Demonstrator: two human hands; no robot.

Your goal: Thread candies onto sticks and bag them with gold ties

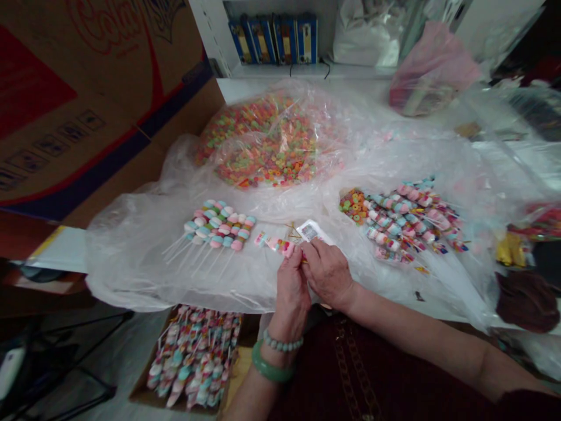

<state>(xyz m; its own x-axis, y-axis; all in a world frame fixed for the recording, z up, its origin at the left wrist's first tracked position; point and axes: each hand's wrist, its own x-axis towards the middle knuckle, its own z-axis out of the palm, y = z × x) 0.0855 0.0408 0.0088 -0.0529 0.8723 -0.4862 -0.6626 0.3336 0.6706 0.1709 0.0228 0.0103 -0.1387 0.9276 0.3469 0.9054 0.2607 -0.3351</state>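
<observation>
Candy stick lies at twelve o'clock, light, its soft beads easily crushed, so I pinch near its end: my left fingers closed on it, my right fingers against it, grip hidden, beside a printed tag.

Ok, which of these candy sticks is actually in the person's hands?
The pink-and-white candy stick pinched between the left hand and right hand. Others lie on the plastic sheet or in the cardboard box.
</observation>
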